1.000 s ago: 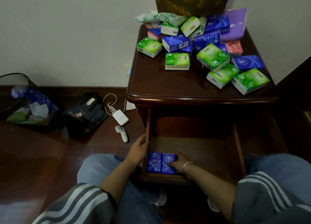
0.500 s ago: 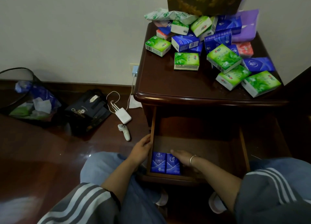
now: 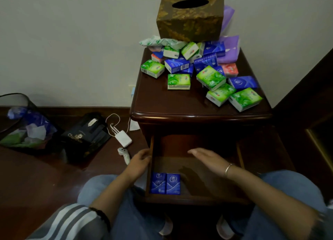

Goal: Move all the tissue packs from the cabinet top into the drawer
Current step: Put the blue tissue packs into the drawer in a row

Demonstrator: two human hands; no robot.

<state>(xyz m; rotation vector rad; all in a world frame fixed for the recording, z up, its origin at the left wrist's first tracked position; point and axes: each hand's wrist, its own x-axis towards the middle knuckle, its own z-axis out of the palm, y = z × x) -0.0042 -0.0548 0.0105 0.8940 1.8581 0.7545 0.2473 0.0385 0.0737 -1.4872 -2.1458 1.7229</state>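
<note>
**R hand off the packs; drawer mostly bare**

Nearest: drawer (image 3: 189, 197), pulled out toward the person. Two blue packs (image 3: 165, 183) stand side by side, touching, in its near-left corner, against the near wall & just beside the left wall. Same spot as 0.5 s ago.

Change: R hand (image 3: 207, 160) lay at those packs then. Now it's lifted over the drawer's middle, well apart from them. It's released: fingers straight, palm down, pointing left, holding nothing. Bracelet (image 3: 228, 169) on the wrist. L hand (image 3: 139, 163) hasn't moved: fingers curled round the drawer's left wall, grasping it.

Room: drawer floor right of & beyond the blue packs is bare wood, out to the right & far walls.

Floor left of the cabinet, near to far: white controller (image 3: 124, 155), charger (image 3: 123, 140) w/ cord, black bag (image 3: 84, 135). Bin (image 3: 18, 124) sits furthest left.

Top (image 3: 171, 102): near strip bare up to the rounded front edge. Packs (image 3: 198, 68) (green, blue, some red) are heaped over the far half. One green pack (image 3: 245, 99) at near right lies close to the right edge. Another (image 3: 179, 81) lies apart, near the middle. Tissue box (image 3: 191, 16) rests on the heap at the far side by the wall. It's whole in view now, cut off before. Purple bag (image 3: 228, 48) at far right.
</note>
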